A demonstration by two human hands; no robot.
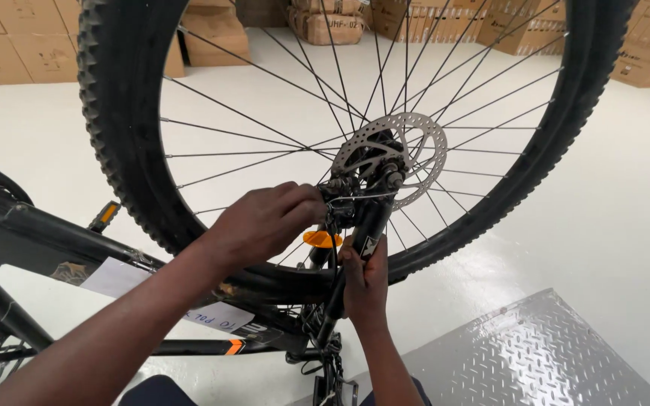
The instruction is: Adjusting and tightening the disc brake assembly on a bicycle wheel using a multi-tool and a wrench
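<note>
Black throughout: the bicycle frame [54, 240] lies across the near left of the view, its tubes scuffed, with a white paper label [126, 282] taped to one tube and a small orange mark lower down. A pedal with an orange reflector [104, 216] shows just above the frame tube.

The right hand [365, 280] grips the lower part of the black fork leg [366, 237], fingers wrapped closed around it, thumb pointing up the leg. The left hand [268, 222] sits higher and to the left, fingers curled narrow and pinched at a small metal part beside the wheel axle [340, 197]; what exactly lies between the fingertips cannot be told.

The front wheel [355, 128] stands upright beyond the hands, seated at the fork end, and fills most of the view. Its tyre [118, 128] is black with a knobbly tread; thin silver and dark spokes run to the hub. A round perforated steel brake disc [408, 146] is mounted at the hub, just above the left hand's fingertips. An orange spoke reflector [322, 239] shows between the two hands.

Grey chequer plate [536, 353] covers the floor at near right; the remaining floor [626, 203] is glossy white. Brown cardboard cartons [16, 49] are stacked along the far wall.
</note>
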